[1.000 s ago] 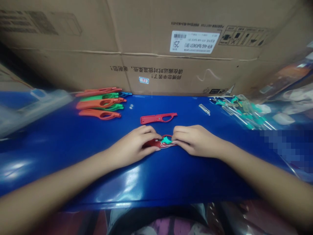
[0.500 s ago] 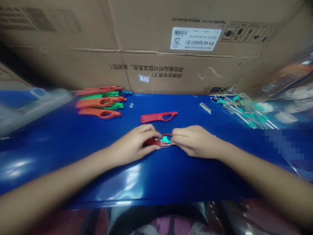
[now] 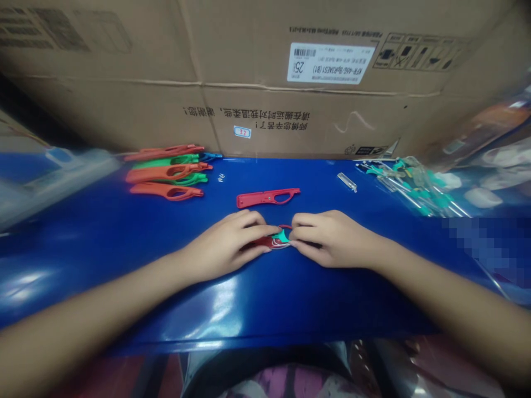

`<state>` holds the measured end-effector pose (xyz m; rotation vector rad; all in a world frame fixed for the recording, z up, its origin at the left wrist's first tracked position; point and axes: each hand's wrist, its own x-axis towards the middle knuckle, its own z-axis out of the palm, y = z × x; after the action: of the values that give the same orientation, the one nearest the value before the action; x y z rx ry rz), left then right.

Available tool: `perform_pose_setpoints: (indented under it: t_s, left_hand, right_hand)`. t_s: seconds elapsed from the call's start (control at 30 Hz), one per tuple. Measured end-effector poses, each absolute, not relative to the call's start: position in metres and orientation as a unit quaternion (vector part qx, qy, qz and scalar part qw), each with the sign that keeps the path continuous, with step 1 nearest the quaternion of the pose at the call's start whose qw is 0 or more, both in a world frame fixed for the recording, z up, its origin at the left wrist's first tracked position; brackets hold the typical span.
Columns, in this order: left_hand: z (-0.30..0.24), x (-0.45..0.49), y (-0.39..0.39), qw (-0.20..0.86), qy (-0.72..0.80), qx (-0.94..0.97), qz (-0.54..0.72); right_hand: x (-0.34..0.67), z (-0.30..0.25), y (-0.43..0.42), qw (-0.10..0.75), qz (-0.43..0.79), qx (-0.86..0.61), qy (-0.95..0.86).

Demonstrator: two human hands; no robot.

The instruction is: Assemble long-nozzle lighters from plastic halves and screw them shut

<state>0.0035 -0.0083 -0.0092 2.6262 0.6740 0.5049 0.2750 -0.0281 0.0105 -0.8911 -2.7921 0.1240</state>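
My left hand [image 3: 234,240] grips the left end of a red lighter shell half [image 3: 261,242] lying low over the blue table, its fingertips on a green trigger piece [image 3: 282,237] set in the shell. Thin pale wires curve beside the trigger. At the other end, my right hand [image 3: 327,239] pinches the shell with thumb and fingers, which hide that end. Just beyond both hands lies another red shell half [image 3: 254,199], inner side up, with a loop-shaped opening. A small clear plastic part [image 3: 347,182] rests farther back to the right.
Orange lighter shells [image 3: 166,191] and green ones are stacked at back left, near tiny metal bits [image 3: 222,177]. Metal rods with green triggers [image 3: 415,188] lie heaped at back right. A large cardboard box [image 3: 249,66] walls off the back of the blue table [image 3: 265,309].
My left fingertips have moved slightly right, onto the green trigger, covering more of it. My right fingers have shifted a little on the shell's end. The view has moved slightly.
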Motion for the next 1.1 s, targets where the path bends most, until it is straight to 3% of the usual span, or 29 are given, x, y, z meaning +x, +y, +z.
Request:
perform_pose_setpoints:
  t_s: [0.23,0.73,1.1]
  left_hand:
    - [-0.0102,0.0037,-0.0076,0.165,0.237,0.942,0.171]
    - [-0.0107,0.0042,-0.0074,0.175,0.241,0.935,0.193]
    - [-0.0094,0.003,-0.0064,0.139,0.218,0.948,0.187]
  right_hand:
    - [0.2739,0.0108,-0.027,0.114,0.138,-0.352,-0.919]
    - [0.2742,0.0085,-0.027,0.07,-0.026,-0.275,-0.959]
    - [0.2733,0.005,-0.0274,0.122,0.069,-0.359,-0.923]
